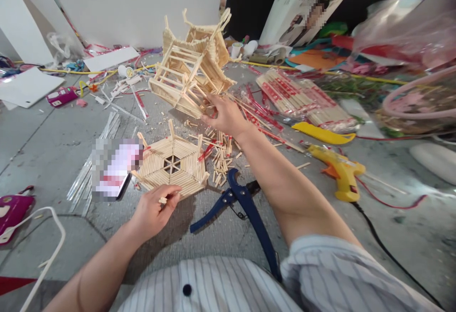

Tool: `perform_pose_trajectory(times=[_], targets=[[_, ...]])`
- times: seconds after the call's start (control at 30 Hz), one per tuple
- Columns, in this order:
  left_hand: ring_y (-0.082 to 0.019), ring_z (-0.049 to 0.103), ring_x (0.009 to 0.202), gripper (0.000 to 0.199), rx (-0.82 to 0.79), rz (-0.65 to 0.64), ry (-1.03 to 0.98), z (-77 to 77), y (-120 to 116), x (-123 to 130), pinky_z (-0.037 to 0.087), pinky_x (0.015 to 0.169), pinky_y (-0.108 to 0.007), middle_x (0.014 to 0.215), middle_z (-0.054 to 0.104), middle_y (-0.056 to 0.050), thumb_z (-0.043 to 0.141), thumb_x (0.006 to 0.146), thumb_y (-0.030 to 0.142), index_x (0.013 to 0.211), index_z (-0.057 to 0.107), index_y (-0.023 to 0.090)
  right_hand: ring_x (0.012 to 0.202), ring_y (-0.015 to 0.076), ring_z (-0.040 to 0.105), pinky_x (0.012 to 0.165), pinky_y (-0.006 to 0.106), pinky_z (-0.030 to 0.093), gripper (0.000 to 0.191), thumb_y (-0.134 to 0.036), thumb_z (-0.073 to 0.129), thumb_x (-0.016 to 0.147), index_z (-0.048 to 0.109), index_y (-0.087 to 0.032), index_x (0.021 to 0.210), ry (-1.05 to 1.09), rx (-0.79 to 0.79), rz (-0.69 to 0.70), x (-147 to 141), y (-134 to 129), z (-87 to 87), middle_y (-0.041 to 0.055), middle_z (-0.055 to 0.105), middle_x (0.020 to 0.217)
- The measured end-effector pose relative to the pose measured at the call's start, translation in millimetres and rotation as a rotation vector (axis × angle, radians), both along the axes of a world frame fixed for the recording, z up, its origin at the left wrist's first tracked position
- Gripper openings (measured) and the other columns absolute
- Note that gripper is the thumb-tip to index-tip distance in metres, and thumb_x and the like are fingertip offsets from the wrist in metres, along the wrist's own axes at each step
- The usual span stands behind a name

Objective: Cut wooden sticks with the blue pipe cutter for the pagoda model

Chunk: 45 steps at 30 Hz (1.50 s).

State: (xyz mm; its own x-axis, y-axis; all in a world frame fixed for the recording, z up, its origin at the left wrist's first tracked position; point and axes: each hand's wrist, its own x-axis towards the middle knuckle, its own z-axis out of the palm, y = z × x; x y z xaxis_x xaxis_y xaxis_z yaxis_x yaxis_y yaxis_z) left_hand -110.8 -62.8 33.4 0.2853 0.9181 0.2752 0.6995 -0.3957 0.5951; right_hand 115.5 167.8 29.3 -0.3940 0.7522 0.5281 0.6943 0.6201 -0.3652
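My left hand (153, 213) is closed by the near edge of a flat hexagonal panel (181, 179). Short wooden stick ends (163, 200) poke out between its fingers. The panel is made of rings of sticks around a small open centre, with short posts standing at its corners. Farther off, my right hand (228, 116) grips the lower right corner of a tilted lantern-like frame (185, 72), built of glued wooden sticks. Its fingertips are partly hidden against the frame. Cut stick pieces (223, 160) lie scattered between the panel and my right forearm.
A blue pipe cutter (245, 203) lies in front of me. To the right are a yellow glue gun (344, 172), a yellow-handled saw or knife (322, 133) and packs of sticks (292, 91). A phone (117, 169) rests beside clear glue sticks (80, 188) at left.
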Motion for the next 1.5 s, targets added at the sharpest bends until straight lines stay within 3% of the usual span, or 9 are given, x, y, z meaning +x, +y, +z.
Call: perform_pose_trajectory(times=[0.2,0.53,0.87,1.1,1.3,1.5], targets=[[-0.009,0.066,0.061,0.015,0.040,-0.004,0.011,-0.4,1,1,0.052,0.058,-0.016,0.071,0.071,-0.001,0.051,0.088,0.020,0.092,0.064,0.016,0.098,0.0266,0.062,0.088,0.041,0.049,0.052,-0.033,0.062,0.074,0.056,-0.015,0.122,-0.002,0.023,-0.024,1,4,-2.0,0.0111,0.067,0.110],[-0.009,0.066,0.064,0.015,0.030,-0.006,0.007,-2.0,0,0,0.052,0.061,-0.016,0.073,0.071,-0.001,0.051,0.088,0.019,0.094,0.064,0.015,0.101,0.0287,0.059,0.081,0.040,0.050,0.045,-0.035,0.065,0.069,0.061,-0.018,0.110,0.034,0.060,-0.104,4,5,-1.2,0.0106,0.069,0.102],[-0.009,0.065,0.062,0.015,-0.002,0.002,-0.005,-3.5,0,-1,0.051,0.058,-0.017,0.072,0.071,-0.001,0.051,0.088,0.020,0.095,0.064,0.016,0.101,0.0318,0.058,0.078,0.044,0.049,0.047,-0.043,0.068,0.070,0.057,-0.019,0.110,0.014,0.060,-0.154,1,6,-3.8,0.0120,0.067,0.102],[-0.010,0.066,0.064,0.016,0.012,-0.007,-0.002,-4.1,0,-1,0.052,0.061,-0.017,0.072,0.071,-0.001,0.051,0.088,0.019,0.094,0.064,0.016,0.097,0.0300,0.058,0.081,0.043,0.048,0.044,-0.035,0.069,0.066,0.058,-0.017,0.105,0.029,0.020,-0.153,0,5,-1.5,0.0123,0.067,0.098],[-0.009,0.066,0.063,0.015,0.025,-0.006,0.005,-2.6,1,0,0.052,0.061,-0.017,0.072,0.071,-0.001,0.051,0.088,0.018,0.094,0.064,0.015,0.085,0.0238,0.058,0.077,0.040,0.048,0.026,-0.034,0.065,0.065,0.055,-0.023,0.087,0.105,0.041,-0.083,8,11,-4.7,0.0060,0.065,0.087],[-0.009,0.066,0.062,0.014,0.054,-0.013,0.002,0.1,0,1,0.052,0.059,-0.016,0.071,0.071,-0.001,0.052,0.087,0.018,0.093,0.064,0.015,0.085,0.0230,0.058,0.078,0.039,0.048,0.028,-0.035,0.065,0.063,0.054,-0.022,0.085,0.124,0.017,-0.048,14,13,-5.4,0.0067,0.064,0.085]])
